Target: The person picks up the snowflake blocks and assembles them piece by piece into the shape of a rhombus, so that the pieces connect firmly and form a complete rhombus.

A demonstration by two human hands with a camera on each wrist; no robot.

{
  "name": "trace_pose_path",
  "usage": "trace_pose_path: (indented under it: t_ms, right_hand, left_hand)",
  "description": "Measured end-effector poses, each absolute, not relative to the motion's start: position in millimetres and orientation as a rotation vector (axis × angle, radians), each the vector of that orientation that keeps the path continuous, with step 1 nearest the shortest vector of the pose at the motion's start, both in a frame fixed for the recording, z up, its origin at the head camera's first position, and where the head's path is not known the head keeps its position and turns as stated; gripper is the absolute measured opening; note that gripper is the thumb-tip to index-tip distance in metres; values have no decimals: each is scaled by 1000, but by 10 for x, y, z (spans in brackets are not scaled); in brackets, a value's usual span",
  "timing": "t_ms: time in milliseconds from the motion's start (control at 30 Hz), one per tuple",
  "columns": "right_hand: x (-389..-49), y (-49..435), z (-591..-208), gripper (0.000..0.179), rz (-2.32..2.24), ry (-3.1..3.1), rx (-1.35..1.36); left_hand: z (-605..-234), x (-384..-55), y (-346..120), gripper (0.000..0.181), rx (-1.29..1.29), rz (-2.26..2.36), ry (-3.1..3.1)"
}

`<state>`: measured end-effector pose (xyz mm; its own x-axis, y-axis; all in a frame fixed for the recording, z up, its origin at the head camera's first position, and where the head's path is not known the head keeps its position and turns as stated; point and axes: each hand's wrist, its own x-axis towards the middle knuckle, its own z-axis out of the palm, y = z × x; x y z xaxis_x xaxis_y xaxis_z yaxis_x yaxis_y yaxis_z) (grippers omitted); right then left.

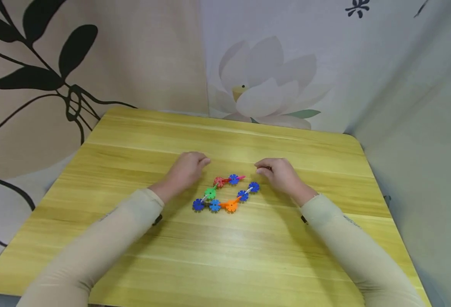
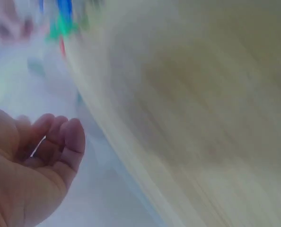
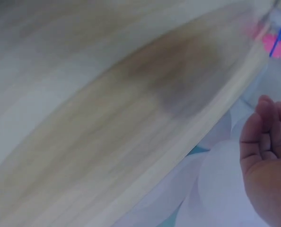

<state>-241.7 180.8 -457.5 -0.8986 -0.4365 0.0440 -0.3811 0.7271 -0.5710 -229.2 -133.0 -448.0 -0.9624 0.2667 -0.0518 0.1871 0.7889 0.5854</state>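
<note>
In the head view, a chain of interlocking snowflake discs lies on the wooden table in a bent, partly open loop. Its discs include a dark blue disc (image 1: pixel 198 204), a green disc (image 1: pixel 210 193), a red disc (image 1: pixel 219 182) and an orange disc (image 1: pixel 231 206). My left hand (image 1: pixel 187 170) is beyond the chain's left side, fingers loosely curled round nothing. Across from it, my right hand (image 1: pixel 280 174) hovers right of the chain, also empty with bent fingers. The left wrist view catches a blurred green disc (image 2: pixel 62 26); a pink disc (image 3: pixel 276 46) appears in the right wrist view.
The wooden table (image 1: pixel 248 251) has rounded corners and runs back to a curtain (image 1: pixel 152 55) printed with dark leaves and a pale lotus. Another pale curtain (image 1: pixel 421 128) hangs along the right edge. Long beige sleeves (image 1: pixel 106 234) cover both forearms.
</note>
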Motion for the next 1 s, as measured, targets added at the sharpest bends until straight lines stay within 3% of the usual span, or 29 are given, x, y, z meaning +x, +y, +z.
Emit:
trace_pose_path:
  t_ms: [133, 300, 567, 1000]
  right_hand:
    - [-2425, 1931, -4600, 25, -918, 2836, -579]
    - [-2408, 2006, -4689, 26, -856, 2779, -543]
    - [-2334, 1996, -4723, 34, -889, 2632, -514]
    - [-2250, 1643, -4720, 35, -1157, 2527, -226]
  left_hand:
    - [-4467, -2371, -1706, 29, 227, 867, 2883]
    - [-4505, -2390, -1843, 28, 298, 754, 2822]
    - [-4527, -2197, -1604, 30, 452, 823, 2592]
    - [-4599, -2105, -1273, 27, 356, 924, 2498]
